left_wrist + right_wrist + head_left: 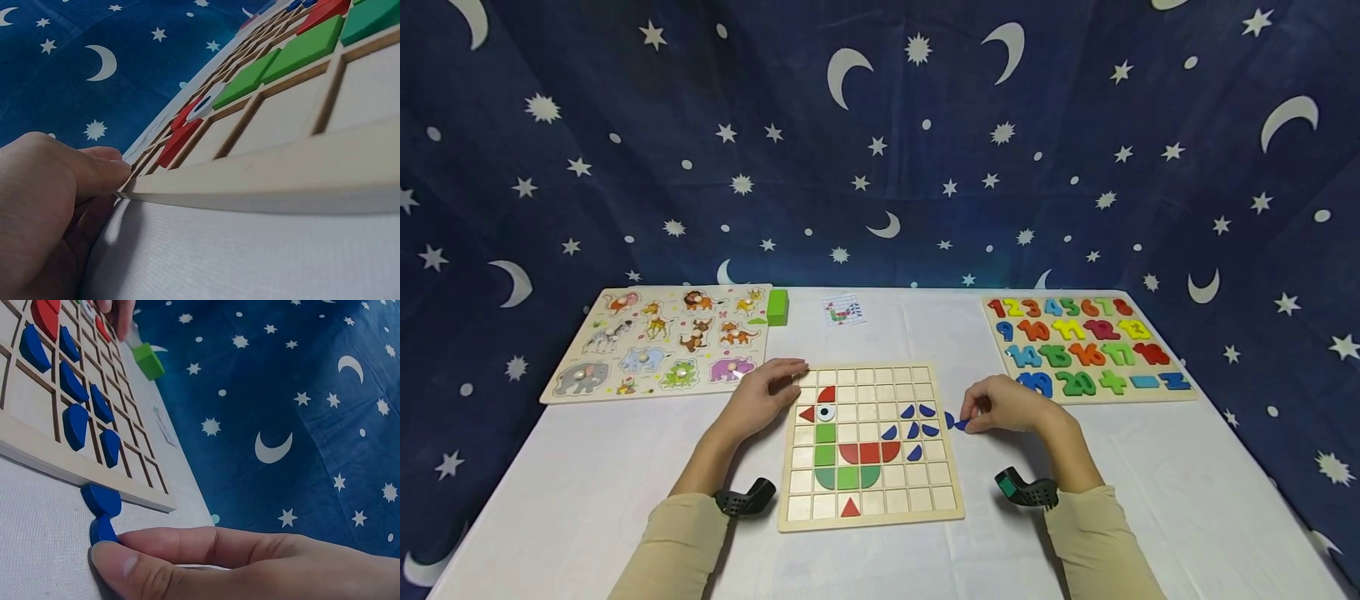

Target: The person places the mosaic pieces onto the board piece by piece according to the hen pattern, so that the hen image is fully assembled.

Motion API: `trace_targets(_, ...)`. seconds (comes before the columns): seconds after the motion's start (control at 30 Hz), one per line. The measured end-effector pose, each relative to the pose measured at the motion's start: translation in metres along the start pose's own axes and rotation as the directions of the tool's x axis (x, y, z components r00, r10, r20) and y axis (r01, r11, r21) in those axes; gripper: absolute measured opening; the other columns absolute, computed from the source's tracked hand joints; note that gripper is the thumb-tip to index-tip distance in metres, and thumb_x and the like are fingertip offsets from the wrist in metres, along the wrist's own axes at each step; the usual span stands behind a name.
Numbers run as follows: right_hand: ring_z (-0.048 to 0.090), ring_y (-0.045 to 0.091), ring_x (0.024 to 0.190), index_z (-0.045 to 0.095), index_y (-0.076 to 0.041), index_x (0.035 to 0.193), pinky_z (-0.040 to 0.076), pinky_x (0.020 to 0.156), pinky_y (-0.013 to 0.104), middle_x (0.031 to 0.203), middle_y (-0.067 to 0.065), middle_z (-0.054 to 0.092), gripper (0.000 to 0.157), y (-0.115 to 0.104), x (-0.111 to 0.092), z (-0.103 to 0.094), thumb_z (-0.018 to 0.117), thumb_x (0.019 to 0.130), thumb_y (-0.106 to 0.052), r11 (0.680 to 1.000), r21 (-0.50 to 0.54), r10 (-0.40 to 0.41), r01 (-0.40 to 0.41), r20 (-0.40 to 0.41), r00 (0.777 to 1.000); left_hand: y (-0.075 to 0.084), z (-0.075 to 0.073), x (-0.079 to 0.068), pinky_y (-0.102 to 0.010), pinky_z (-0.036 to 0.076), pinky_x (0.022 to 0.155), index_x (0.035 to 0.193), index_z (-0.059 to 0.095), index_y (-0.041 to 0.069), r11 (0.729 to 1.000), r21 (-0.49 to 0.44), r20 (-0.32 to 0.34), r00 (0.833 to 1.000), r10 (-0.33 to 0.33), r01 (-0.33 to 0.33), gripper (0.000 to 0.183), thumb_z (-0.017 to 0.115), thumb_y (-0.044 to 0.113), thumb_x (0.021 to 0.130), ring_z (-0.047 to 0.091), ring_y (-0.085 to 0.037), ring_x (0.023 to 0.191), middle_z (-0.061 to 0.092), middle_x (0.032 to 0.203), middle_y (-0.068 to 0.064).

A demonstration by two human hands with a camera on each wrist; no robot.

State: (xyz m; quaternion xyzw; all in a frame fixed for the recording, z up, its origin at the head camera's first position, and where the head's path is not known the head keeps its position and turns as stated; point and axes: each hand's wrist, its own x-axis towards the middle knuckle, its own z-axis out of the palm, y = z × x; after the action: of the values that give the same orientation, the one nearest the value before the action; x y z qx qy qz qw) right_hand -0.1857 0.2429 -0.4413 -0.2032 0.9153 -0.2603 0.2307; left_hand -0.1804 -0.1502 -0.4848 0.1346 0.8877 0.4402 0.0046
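A wooden grid board (872, 524) lies on the table, with red, green and blue pieces and a round eye piece (825, 412) set in a bird-like pattern. At its far left corner my left hand (760, 402) grips the frame, fingertips at the edge. Off the board's right side, my right hand (1006, 403) pinches a blue half-round piece (102, 530) between thumb and index finger, close over the cloth. Another blue piece (102, 500) lies between that one and the board's frame. Several blue pieces, such as this blue half-round (913, 452), sit in the right-hand squares.
An animal peg puzzle (677, 333) is at the back left, with a green block (778, 307) beside it. A small pattern card (844, 311) lies behind the board. The number puzzle (1086, 346) stands at the back right. A starry curtain (880, 167) hangs behind the table.
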Motion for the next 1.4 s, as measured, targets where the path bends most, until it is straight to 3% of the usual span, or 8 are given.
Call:
trace_targets(0.33,0.051,0.013,0.067,0.065,-0.017,0.075,0.044,0.061,0.025,0.068,-0.002,0.057,0.015,-0.009,-0.003,0.001,0.080,0.074,-0.014,0.993,-0.022,0.120,-0.120,0.017,0.993,-0.002,0.001,0.000,-0.051,0.032,0.112,0.128,0.060,0.007,1.000,-0.004,0.000,1.000,0.005,-0.005,0.040,0.062,0.007,0.088,0.045,-0.033,0.132,0.055,0.135,-0.011)
trace_targets(0.63,0.050,0.009,0.061,0.068,-0.017,0.075,0.044,0.056,0.021,0.065,-0.006,0.059,0.010,-0.019,-0.005,0.000,0.077,0.078,-0.018,1.000,0.012,-0.013,0.013,0.052,0.999,0.000,0.000,0.001,-0.050,0.035,0.111,0.127,0.060,0.004,1.000,0.005,-0.009,1.000,0.028,-0.028,0.039,0.062,0.007,0.088,0.047,-0.033,0.130,0.057,0.133,-0.013)
trace_targets(0.8,0.049,0.008,0.059,0.068,-0.017,0.074,0.043,0.054,0.020,0.063,-0.007,0.059,0.010,-0.033,-0.003,0.005,0.078,0.078,-0.017,0.999,0.020,-0.047,0.045,0.083,0.995,0.000,0.000,0.001,-0.050,0.034,0.111,0.127,0.060,0.005,1.000,0.005,-0.007,1.000,0.027,-0.027,0.039,0.062,0.007,0.088,0.046,-0.033,0.130,0.056,0.134,-0.012)
trace_targets(1.0,0.047,0.006,0.056,0.067,-0.018,0.069,0.040,0.052,0.018,0.059,-0.009,0.056,0.014,-0.046,-0.001,0.014,0.079,0.077,-0.017,0.998,-0.020,-0.058,0.060,0.088,0.994,0.000,0.000,0.001,-0.049,0.034,0.112,0.127,0.060,0.005,1.000,0.000,-0.008,1.000,0.023,-0.023,0.039,0.063,0.007,0.088,0.046,-0.032,0.130,0.056,0.134,-0.012)
trace_targets(1.4,0.045,0.006,0.055,0.064,-0.018,0.063,0.038,0.051,0.019,0.056,-0.009,0.052,0.019,-0.061,-0.003,0.021,0.079,0.076,-0.016,0.995,-0.099,-0.002,0.010,0.075,0.997,0.000,0.000,0.001,-0.049,0.034,0.112,0.127,0.060,0.006,1.000,-0.003,-0.007,1.000,0.027,-0.027,0.039,0.063,0.007,0.088,0.047,-0.032,0.130,0.057,0.133,-0.011)
